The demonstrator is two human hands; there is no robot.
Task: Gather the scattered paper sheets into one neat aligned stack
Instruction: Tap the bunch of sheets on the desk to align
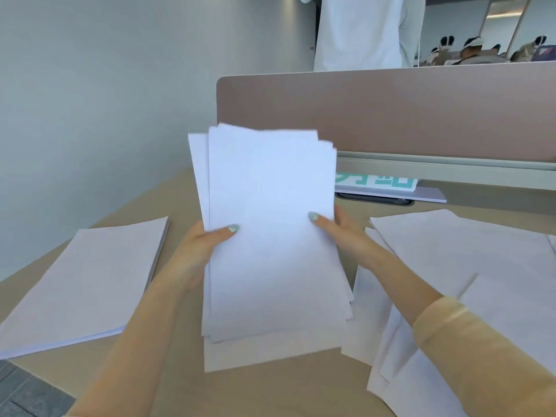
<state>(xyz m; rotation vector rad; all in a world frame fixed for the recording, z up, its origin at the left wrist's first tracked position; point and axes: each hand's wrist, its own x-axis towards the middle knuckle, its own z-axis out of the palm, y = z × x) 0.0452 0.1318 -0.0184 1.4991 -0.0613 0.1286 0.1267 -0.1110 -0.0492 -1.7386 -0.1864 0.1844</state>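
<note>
I hold a bundle of white paper sheets (270,230) upright in front of me, its edges uneven and fanned at the top. My left hand (198,251) grips its left edge, thumb across the front. My right hand (340,230) grips the right edge the same way. The bundle's lower end stands over a single sheet lying flat on the desk (258,353). A neat thick stack of paper (84,281) lies flat at the left. Loose overlapping sheets (469,266) are spread at the right.
The beige desk (270,392) ends at the lower left, where dark floor shows. A brown partition screen (391,112) stands at the desk's back. A white sign with green print (379,182) sits below it. A person in white stands behind the screen.
</note>
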